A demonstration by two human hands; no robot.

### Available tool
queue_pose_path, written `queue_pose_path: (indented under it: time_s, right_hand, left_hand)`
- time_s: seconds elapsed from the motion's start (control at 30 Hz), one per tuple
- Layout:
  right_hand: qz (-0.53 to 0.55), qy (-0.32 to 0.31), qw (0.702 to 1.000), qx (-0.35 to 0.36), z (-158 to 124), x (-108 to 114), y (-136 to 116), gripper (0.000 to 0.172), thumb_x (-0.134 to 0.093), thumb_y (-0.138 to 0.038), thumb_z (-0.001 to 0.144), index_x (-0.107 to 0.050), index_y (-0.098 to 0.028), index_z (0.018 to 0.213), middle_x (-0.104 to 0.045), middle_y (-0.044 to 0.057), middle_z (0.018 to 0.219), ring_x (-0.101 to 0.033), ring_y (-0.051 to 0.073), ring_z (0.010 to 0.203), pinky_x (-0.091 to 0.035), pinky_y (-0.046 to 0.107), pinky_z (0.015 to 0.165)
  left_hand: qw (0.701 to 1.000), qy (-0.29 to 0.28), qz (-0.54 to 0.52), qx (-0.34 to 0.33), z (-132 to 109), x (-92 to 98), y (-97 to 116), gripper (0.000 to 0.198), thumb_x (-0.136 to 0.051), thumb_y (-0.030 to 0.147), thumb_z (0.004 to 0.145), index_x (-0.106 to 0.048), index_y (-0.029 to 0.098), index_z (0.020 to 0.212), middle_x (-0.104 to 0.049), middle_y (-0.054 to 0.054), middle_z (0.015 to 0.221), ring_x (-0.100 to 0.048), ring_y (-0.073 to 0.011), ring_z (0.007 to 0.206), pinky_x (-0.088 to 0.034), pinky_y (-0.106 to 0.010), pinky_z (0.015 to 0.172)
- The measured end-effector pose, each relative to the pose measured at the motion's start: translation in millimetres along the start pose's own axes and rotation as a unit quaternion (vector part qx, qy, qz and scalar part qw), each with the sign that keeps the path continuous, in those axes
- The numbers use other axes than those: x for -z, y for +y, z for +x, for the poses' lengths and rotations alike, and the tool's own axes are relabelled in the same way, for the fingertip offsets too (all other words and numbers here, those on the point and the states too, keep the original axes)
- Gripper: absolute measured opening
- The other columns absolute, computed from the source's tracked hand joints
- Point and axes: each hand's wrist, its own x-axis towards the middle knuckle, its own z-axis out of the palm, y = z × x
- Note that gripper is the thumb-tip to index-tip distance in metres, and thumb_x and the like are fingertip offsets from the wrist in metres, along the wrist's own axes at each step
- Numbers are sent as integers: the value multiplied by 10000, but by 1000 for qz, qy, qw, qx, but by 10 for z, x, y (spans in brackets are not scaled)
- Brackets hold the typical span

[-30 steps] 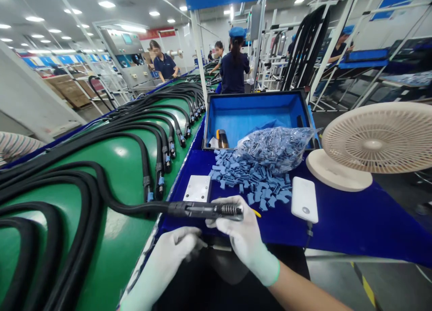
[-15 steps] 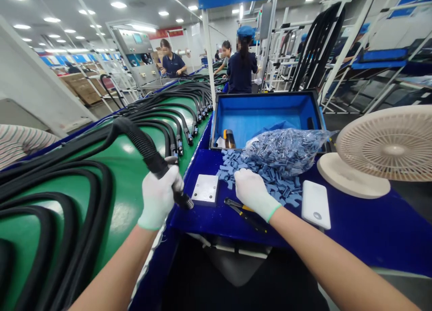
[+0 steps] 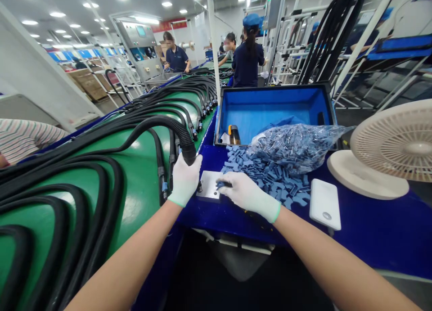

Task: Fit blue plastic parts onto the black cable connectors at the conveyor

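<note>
In a white glove, my left hand [image 3: 185, 180] is closed around the end of a black corrugated hose [image 3: 178, 130], which arches up from the left. Its tip points down beside a small metal block [image 3: 208, 179] on the blue table. My gloved right hand [image 3: 249, 193] pinches a small blue plastic piece [image 3: 221, 184] over the right side of this block. Past that hand lies a heap of similar loose blue pieces [image 3: 280, 187]. A clear plastic bag [image 3: 297, 144] full of them rests behind. My right hand mostly covers the pliers beneath it.
Many black hoses [image 3: 111, 167] lie on the green belt [image 3: 135, 203] to the left. A blue bin [image 3: 276, 105] with a dark bottle [image 3: 234, 134] stands behind the heap. At right are a white power bank [image 3: 326, 203] and a fan [image 3: 398, 144]. Several people work farther back.
My left hand has brought the hose end up and right, beside the metal block. My right hand has come from the heap to the block, a blue piece now showing in its fingers.
</note>
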Motion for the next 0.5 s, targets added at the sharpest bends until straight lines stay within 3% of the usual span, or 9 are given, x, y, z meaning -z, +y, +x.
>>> queue_pose_path:
  time_s: [0.17,0.33,0.5]
  right_hand:
    - [99,-23,995,-8,289,-146,-74,116,-587,-228,898,-685,-168,884,-661,-11,770,-561,131,683,-394,239,659]
    - [104,-40,993,-28,593,-312,-2,197,-629,-327,878,-658,-151,794,-595,-25,664,-493,118,608,-342,235,583]
    - [112,-70,991,-38,779,-400,84,324,-692,-439,832,-691,-135,717,-570,-32,627,-455,104,588,-329,234,562]
  left_hand:
    - [999,-39,18,-11,37,31,12,313,-694,409,833,-653,164,1024,-618,6,667,-562,-175,605,-465,-305,664]
    - [996,-90,-8,-11,95,118,-55,365,-679,396,841,-646,143,1102,-669,-22,759,-628,-191,706,-497,-309,705]
    - [994,-107,-36,-2,139,78,-103,372,-676,419,844,-632,148,1095,-673,-29,784,-652,-193,744,-526,-319,752]
